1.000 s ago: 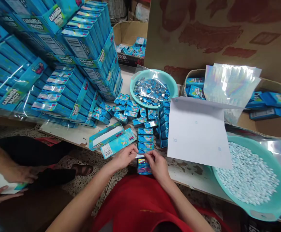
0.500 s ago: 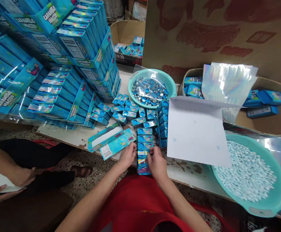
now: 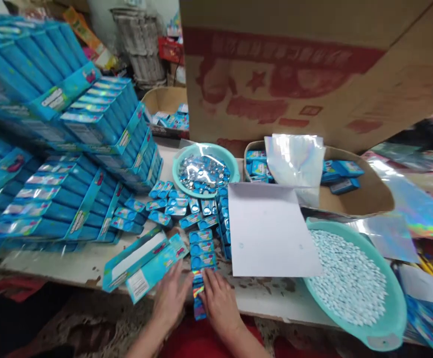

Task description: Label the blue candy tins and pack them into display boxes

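Observation:
A straight row of small blue candy tins (image 3: 202, 247) stands at the table's front edge. Round recesses show on the farther tins, while the nearest ones have shiny rainbow tops. My left hand (image 3: 170, 294) is beside the row on its left, fingers spread and holding nothing. On the other side, my right hand (image 3: 220, 301) rests stretched fingers against the shiny near tins. Left of the row lie an open blue display carton (image 3: 136, 259) and a flat blue printed panel (image 3: 157, 268), close to my left fingertips.
Tall stacks of filled blue cartons (image 3: 78, 199) rise at the left. A turquoise basin (image 3: 234, 166) holds metal pieces; another basin (image 3: 397, 298) holds white candies. A white sheet (image 3: 272, 233) leans beside the row. Behind are a cardboard tray (image 3: 373, 194) and a large cardboard box (image 3: 313, 59).
My view has tilted up and shifted, showing more of the background. My left hand has loosened from the row and spread its fingers; my right fingers have straightened along the near tins.

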{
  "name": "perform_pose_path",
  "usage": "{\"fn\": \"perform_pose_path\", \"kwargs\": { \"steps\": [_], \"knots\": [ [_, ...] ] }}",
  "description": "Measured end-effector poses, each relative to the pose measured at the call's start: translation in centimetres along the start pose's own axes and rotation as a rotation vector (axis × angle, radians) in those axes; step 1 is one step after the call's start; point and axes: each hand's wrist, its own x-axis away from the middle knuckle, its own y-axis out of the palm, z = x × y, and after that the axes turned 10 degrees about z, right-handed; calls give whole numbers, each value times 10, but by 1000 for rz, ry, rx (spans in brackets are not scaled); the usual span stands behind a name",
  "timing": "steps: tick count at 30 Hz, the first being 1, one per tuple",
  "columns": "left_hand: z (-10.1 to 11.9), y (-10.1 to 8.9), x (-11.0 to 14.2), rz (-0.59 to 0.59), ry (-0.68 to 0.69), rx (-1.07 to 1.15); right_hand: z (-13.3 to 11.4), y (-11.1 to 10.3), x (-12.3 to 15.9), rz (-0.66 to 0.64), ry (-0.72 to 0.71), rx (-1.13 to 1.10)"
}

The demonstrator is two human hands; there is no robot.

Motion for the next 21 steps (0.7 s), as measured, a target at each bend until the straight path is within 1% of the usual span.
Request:
{"fn": "perform_pose_path", "kwargs": {
  "steps": [1, 2, 4, 5, 6, 7, 8, 9, 10, 11, 12, 13, 15, 16, 18, 19, 21],
  "knots": [
    [17, -16, -13, 106, 63, 22, 2, -4, -3, 31, -2, -21],
    [40, -33, -28, 213, 147, 62, 4, -9, -6, 66, -8, -50],
    [103, -61, -64, 339, 376, 137, 7, -24, -13, 162, -53, -131],
    [139, -70, -86, 368, 472, 161, 9, -34, -17, 212, -83, -183],
    [175, -74, -108, 383, 545, 162, 11, -46, -22, 255, -126, -243],
    [208, -75, -131, 376, 575, 128, 14, -58, -28, 288, -170, -304],
    [238, -71, -152, 310, 575, 40, 19, -72, -35, 309, -201, -358],
    [261, -63, -171, 175, 551, -83, 25, -86, -43, 319, -218, -397],
    [279, -52, -186, 20, 523, -209, 34, -100, -51, 326, -221, -418],
    [290, -40, -197, -97, 508, -302, 45, -114, -61, 338, -208, -418],
    [295, -26, -203, -178, 497, -362, 59, -126, -72, 355, -177, -399],
    [295, -14, -206, -219, 498, -393, 75, -135, -83, 372, -124, -363],
    [287, 6, -203, -204, 520, -394, 113, -144, -108, 408, -13, -259],
    [281, 13, -199, -181, 536, -388, 133, -143, -121, 431, 35, -199],
    [270, 20, -192, -128, 558, -380, 171, -129, -147, 449, 110, -75],
    [266, 21, -190, -106, 565, -380, 187, -118, -159, 421, 142, -16],
    [262, 21, -187, -59, 588, -374, 208, -93, -180, 276, 168, 71]
  ]
}}
